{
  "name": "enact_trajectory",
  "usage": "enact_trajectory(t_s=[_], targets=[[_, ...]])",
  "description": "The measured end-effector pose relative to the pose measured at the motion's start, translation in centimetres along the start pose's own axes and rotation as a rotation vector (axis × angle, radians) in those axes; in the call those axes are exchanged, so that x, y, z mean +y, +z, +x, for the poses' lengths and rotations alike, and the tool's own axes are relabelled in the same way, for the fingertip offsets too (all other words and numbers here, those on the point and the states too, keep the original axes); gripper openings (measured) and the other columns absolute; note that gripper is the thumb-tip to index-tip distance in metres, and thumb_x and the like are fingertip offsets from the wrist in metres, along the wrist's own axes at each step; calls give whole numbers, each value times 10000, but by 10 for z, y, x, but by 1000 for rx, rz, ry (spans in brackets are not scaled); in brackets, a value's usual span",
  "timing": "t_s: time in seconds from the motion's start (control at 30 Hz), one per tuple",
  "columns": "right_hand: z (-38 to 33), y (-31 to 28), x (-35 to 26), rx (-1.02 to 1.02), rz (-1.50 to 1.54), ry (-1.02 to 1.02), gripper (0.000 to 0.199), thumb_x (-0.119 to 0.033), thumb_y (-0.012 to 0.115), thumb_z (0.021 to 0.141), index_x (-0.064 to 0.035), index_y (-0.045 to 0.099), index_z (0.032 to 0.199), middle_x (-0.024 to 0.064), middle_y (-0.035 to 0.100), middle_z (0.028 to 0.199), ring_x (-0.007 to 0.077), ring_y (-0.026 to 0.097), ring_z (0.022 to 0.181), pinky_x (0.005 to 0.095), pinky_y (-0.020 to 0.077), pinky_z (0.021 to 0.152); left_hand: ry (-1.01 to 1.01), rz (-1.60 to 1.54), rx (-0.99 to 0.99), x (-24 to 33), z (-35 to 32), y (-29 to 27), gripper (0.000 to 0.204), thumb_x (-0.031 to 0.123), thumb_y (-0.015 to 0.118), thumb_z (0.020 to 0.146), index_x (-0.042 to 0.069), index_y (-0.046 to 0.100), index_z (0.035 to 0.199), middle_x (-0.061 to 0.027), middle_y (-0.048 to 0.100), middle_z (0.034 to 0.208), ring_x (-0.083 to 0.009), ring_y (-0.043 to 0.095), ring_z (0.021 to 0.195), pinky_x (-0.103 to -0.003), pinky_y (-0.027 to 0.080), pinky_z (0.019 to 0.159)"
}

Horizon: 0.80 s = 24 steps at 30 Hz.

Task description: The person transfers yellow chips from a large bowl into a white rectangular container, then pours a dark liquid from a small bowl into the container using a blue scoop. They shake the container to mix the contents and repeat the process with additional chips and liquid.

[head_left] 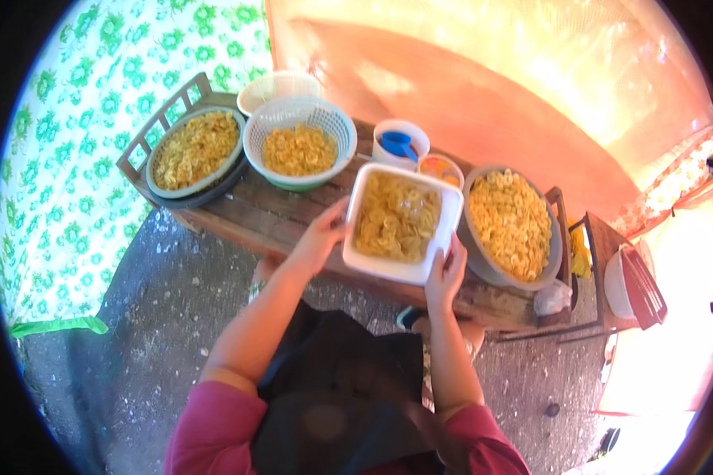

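Note:
Between my hands is a white square tub (404,273) with yellow ring-shaped chips (396,218) inside, looking wet or glossy. My left hand (322,237) grips its left side, and my right hand (449,273) has hold of its lower right corner. The tub is over the near edge of a wooden bench (245,210). Just beyond it stand a white bucket (382,133) with a blue scoop (398,145) and a small tub with orange-coloured contents (441,168). Whether the tub touches the bench I cannot tell.
A grey basin (495,273) heaped with pale yellow rings stands at the right. Leftward are a pale perforated basket (345,131) and a round tray (154,184), both holding yellow chips. A clear plastic bag (553,298) lies at the bench's right end. Orange sheeting (483,95) hangs behind.

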State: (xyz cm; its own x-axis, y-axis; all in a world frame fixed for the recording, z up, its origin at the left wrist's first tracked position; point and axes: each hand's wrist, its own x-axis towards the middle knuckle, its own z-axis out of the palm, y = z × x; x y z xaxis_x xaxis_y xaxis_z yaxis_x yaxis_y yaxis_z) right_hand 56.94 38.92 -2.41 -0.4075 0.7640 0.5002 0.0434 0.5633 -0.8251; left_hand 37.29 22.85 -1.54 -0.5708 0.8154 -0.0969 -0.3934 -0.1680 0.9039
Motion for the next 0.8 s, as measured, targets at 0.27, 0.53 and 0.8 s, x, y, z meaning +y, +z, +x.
enact_trajectory(t_s=[0.27, 0.53, 0.8], targets=[[3, 1, 3, -49, -57, 81, 409, 2, 524, 877, 2, 478, 1283, 131, 563, 1054, 184, 552, 888, 298, 449, 806, -19, -1, -5, -5, 1, -6, 534, 126, 567, 918, 113, 380, 1418, 13, 568, 959, -86, 541, 865, -254, 430, 743], [7, 0, -1, 13, -62, 7, 372, 6, 538, 864, 1, 517, 1235, 81, 543, 938, 136, 514, 800, 268, 439, 728, 0, -19, -18, -8, 7, -4, 526, 119, 573, 912, 107, 397, 1408, 17, 576, 964, -86, 533, 859, -255, 426, 761], [6, 1, -2, 24, -53, -2, 376, 10, 530, 869, 3, 505, 1244, 65, 534, 897, 125, 507, 775, 258, 433, 702, -6, -54, -16, -12, 9, -5, 537, 103, 579, 905, 116, 398, 1410, -3, 588, 1039, -95, 542, 891, -262, 428, 773]])
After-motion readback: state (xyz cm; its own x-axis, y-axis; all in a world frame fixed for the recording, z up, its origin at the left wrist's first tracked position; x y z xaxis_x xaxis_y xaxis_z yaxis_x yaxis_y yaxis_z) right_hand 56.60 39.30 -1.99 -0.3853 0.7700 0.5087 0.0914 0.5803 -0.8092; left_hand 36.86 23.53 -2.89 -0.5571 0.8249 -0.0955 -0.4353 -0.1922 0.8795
